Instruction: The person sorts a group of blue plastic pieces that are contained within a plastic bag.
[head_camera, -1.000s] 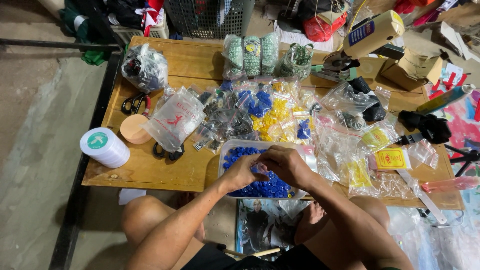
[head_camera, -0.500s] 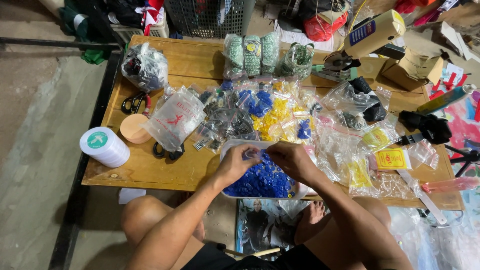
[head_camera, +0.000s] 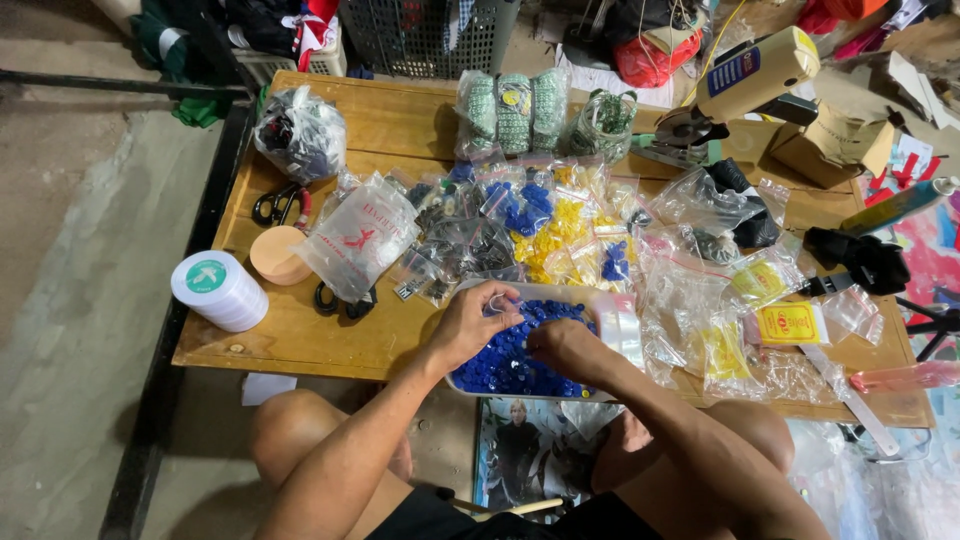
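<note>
Both my hands are down in the white tray (head_camera: 612, 312) of small blue pieces (head_camera: 505, 362), which sits at the near edge of the wooden table (head_camera: 395, 120), right in front of my knees. My left hand (head_camera: 470, 325) rests on the tray's left rim with its fingers curled in, and the tips pinch a small clear ring just above the blue heap. My right hand (head_camera: 562, 347) lies over the middle of the heap with the fingers folded down into the pieces; I cannot tell whether it holds any. Just beyond the tray lie many small clear bags of yellow, blue and dark bits. To the left, well apart from my hands, stand a white spool (head_camera: 220, 290), a round tan disc (head_camera: 275, 256) and scissors (head_camera: 282, 203).
</note>
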